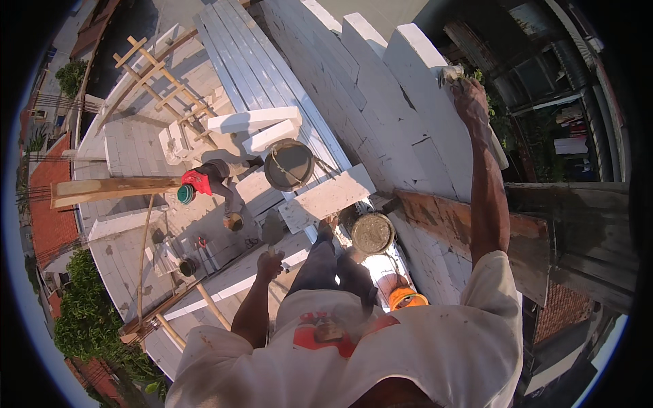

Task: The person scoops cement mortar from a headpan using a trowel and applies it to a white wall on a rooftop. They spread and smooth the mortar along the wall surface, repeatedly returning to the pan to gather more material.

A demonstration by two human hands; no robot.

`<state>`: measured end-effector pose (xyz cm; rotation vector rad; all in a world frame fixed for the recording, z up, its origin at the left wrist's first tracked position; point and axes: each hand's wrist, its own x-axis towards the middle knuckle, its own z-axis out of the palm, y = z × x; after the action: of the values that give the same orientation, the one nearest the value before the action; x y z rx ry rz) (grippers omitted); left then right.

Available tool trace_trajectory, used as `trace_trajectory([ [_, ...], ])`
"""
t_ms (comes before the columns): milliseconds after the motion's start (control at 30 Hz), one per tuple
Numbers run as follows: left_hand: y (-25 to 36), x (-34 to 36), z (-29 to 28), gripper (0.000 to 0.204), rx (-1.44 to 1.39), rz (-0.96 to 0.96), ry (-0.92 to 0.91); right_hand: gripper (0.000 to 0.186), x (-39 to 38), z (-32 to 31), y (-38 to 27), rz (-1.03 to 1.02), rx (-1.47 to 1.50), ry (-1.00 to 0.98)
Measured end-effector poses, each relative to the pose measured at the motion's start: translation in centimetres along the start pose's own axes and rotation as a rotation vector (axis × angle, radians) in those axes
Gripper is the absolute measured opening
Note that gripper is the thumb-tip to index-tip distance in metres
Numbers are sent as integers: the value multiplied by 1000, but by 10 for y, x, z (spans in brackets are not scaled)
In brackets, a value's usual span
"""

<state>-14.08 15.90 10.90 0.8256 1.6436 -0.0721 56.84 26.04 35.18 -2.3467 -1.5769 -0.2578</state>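
Observation:
My left hand (271,264) is closed on a trowel (274,228) held low beside my left leg. My right hand (469,95), arm stretched up, is closed at the upper edge of the white block wall (428,115), around a small grey item too unclear to name. Between wall and legs sits a round container of grey mortar (371,233). A larger bucket with dark grey contents (287,163) stands on long metal planks (231,61), just beyond a white block (325,197). An orange bucket (408,300) is below, beside my shirt.
A worker (207,183) in red with a green head covering bends on the lower level at left, near a timber beam (115,190) and bamboo ladder (156,81). Loose blocks (255,119) lie ahead. Weathered boards (517,251) flank the wall at right, above neighbouring roofs.

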Motion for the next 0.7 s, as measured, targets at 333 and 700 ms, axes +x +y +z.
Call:
trace_trajectory([
  [333,-32,-10,-21,31,-227,-143,43,38,-28,19,-20,105,-252,117],
  [700,5,26,-12,27,-233,-114,-158,31,-365,104,-154,415,576,-667],
])
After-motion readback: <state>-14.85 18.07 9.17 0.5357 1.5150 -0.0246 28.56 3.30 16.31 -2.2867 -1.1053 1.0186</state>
